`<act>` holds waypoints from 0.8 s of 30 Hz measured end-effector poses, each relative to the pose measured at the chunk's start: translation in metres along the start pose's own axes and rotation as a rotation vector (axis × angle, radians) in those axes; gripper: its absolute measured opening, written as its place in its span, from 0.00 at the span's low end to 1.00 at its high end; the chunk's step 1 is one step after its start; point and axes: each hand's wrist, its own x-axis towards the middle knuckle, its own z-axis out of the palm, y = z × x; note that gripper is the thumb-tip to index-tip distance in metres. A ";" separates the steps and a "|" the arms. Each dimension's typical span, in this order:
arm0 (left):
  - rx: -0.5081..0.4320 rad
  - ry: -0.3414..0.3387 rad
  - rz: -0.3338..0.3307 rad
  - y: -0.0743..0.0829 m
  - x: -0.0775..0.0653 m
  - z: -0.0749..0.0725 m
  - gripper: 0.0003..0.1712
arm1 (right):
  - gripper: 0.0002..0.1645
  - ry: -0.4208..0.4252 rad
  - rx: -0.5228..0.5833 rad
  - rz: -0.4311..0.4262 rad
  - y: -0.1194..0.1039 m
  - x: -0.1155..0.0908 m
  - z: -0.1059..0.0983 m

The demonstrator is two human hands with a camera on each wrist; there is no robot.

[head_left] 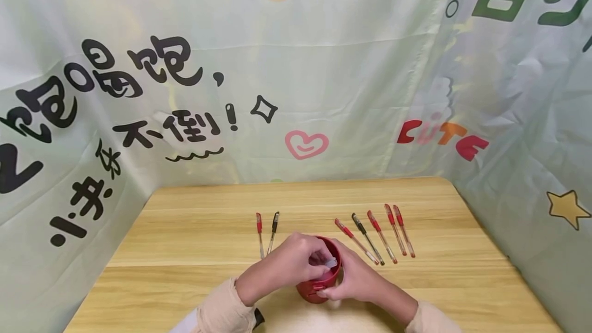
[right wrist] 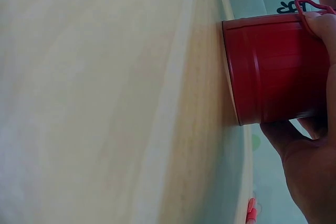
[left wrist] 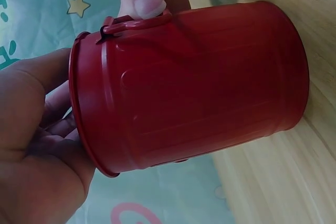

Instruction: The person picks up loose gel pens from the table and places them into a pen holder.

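In the head view a red metal pail stands near the front of the table, and its inside is partly hidden by the hands. My left hand reaches over the rim, its curled thumb and fingers pinching a small whitish, translucent piece at the pail's mouth. What kind of piece it is I cannot tell. My right hand grips the pail's right side. The right thumb presses on the red wire handle, seen in the left wrist view. There the left fingers go in behind the rim.
Several red and black pens lie on the wooden table: a red pen and a black pen behind my left hand, and a group with a red pen to the right. Printed cloth walls the table's back and sides.
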 end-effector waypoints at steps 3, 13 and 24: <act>0.007 -0.024 -0.025 0.001 0.001 0.001 0.04 | 0.53 0.005 -0.018 0.006 0.000 0.000 0.000; 0.043 -0.057 -0.041 0.001 0.002 0.001 0.05 | 0.54 0.003 -0.037 0.007 0.001 0.001 0.002; 0.135 -0.060 0.006 0.003 0.005 0.002 0.05 | 0.54 0.000 -0.024 0.024 -0.002 0.000 0.001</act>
